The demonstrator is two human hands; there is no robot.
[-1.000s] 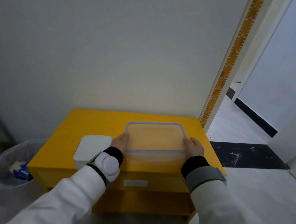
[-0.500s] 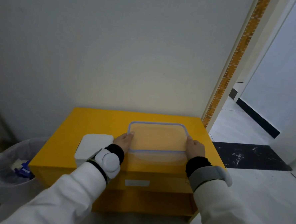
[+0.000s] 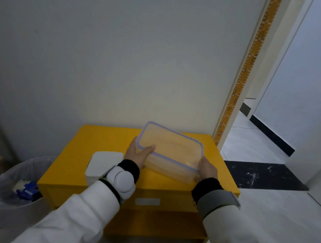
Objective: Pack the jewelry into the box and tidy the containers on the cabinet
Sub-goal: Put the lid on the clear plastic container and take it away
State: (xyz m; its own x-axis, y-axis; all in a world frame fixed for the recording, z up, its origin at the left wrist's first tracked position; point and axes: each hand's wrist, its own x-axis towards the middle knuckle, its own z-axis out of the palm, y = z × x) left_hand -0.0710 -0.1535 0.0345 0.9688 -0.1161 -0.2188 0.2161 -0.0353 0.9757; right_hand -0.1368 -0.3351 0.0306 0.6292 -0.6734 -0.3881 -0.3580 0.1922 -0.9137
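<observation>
Both your hands grasp the clear container [image 3: 170, 153], tilted: left hand [image 3: 138, 153] fingers over its left rim, right hand [image 3: 206, 169] fingers clasping its near-right corner.

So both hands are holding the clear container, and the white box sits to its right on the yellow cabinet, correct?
Not quite. The head view shows the white box to the left of the clear container, beside the left hand. The rest holds: both hands, the right hand included, hold the container over the yellow cabinet.

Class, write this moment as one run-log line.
stage: tidying | left hand: grips clear container | right hand: grips it too | container: tilted above yellow cabinet | white box: untouched
</observation>
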